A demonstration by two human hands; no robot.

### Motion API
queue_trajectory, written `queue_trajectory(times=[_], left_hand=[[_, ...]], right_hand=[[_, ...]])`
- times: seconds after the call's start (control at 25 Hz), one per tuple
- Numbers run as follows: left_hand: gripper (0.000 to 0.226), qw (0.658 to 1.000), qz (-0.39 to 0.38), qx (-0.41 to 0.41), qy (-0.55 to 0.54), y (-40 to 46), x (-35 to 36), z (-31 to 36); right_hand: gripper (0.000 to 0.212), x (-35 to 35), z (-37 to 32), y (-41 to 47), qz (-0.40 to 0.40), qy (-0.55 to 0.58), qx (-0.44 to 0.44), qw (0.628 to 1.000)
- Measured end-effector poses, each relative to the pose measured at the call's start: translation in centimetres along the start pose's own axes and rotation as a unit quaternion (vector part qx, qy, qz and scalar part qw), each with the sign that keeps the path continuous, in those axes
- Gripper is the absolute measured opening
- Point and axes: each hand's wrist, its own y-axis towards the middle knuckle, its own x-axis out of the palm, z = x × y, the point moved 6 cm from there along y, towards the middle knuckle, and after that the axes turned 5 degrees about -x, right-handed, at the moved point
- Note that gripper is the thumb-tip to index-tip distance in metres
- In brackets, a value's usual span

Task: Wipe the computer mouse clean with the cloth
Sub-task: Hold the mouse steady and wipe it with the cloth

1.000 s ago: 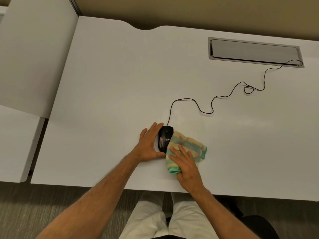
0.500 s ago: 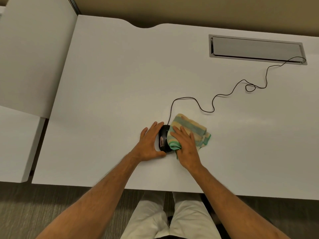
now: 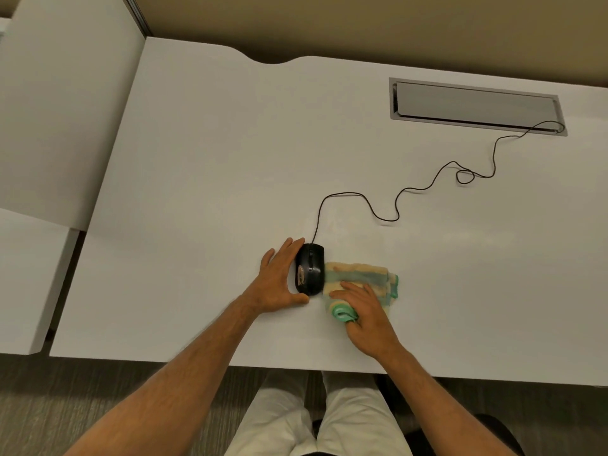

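On desk (image 3: 197, 159): one mouse (image 3: 310, 269), one cloth (image 3: 358, 273), one cable (image 3: 388, 220).

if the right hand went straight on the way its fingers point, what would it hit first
Most likely the mouse. The right hand lies on the cloth, its fingers aimed up and left at the mouse's near right side. Nothing else shows in between.

Soft, warm indoor light, faint sheen on the white desk (image 3: 460, 238), short soft shadows, wide-angle bowing at edges.
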Motion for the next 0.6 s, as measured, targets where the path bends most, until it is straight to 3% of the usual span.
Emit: queue_trajectory(times=[0.08,0.16,0.36,0.52,0.6], left_hand=[[0.122,1.000,-0.001,-0.002,0.000,0.0,-0.1,0.1],[0.122,1.000,-0.001,-0.002,0.005,0.0,-0.1,0.1],[0.122,1.000,-0.002,0.004,0.001,0.2,0.1,-0.3],[0.121,1.000,-0.002,0.009,0.003,0.1,0.1,-0.3],[0.121,1.000,-0.001,0.009,0.001,0.1,0.0,-0.2]], right_hand=[[0.058,-1.5,0.7,0.7,0.083,0.080,0.088,0.989],[0.062,-1.3,0.5,1.6,0.117,0.105,0.111,0.981],[0.060,2.4,-1.0,0.6,0.046,-0.047,-0.001,0.998],[0.056,2.4,-1.0,-1.7,-0.006,-0.095,-0.034,0.995],[0.053,2.3,-1.5,-2.9,-0.030,-0.067,-0.037,0.997]])
